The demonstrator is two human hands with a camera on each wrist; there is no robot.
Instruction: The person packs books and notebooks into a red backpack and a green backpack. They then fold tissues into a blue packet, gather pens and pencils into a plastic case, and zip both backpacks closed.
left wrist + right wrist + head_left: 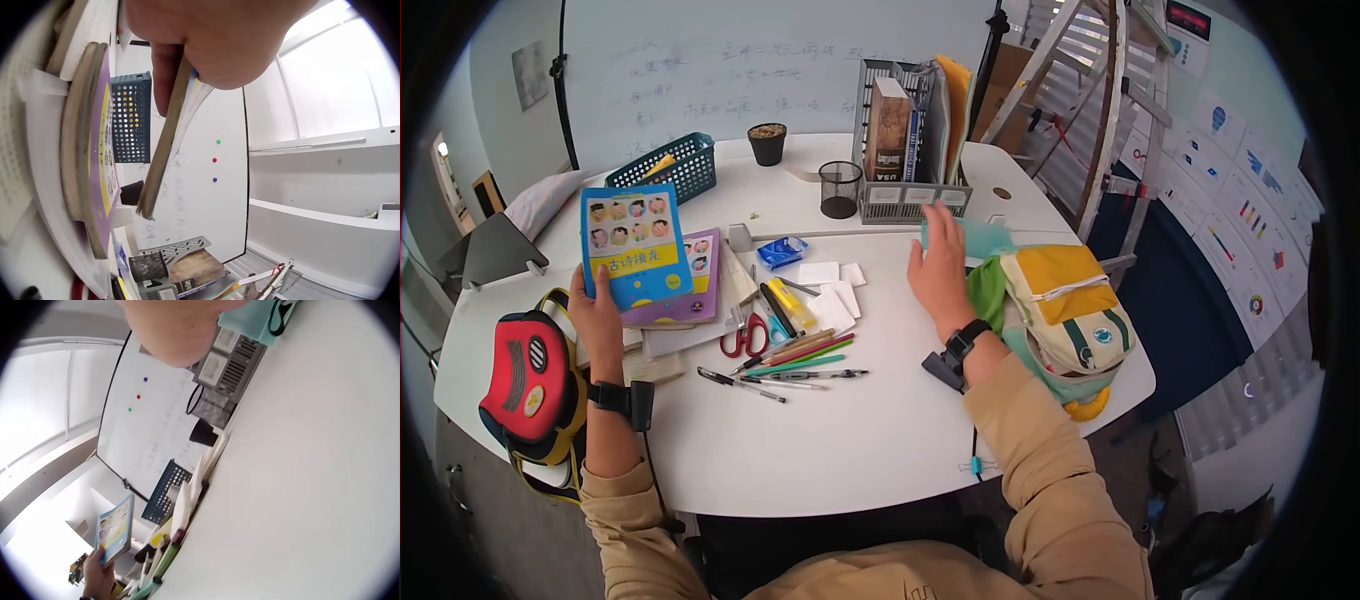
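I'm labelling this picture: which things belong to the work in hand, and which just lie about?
Likely in the work: blue book, gripped by the left hand; teal item beside the right hand.
Apparently lying about: red bag, scissors, pens, pot.

Purple book [709, 295] partly hidden by blue book [640, 235]. Writing [760, 76] on whiteboard too faint to read (wrist views no better). Left hand [598, 318], right hand [941, 268] cut off by top edge in own wrist views.

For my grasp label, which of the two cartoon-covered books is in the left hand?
The blue book, held up by the left hand near its lower left corner. The purple book, partly behind it in the head view, lies unheld.
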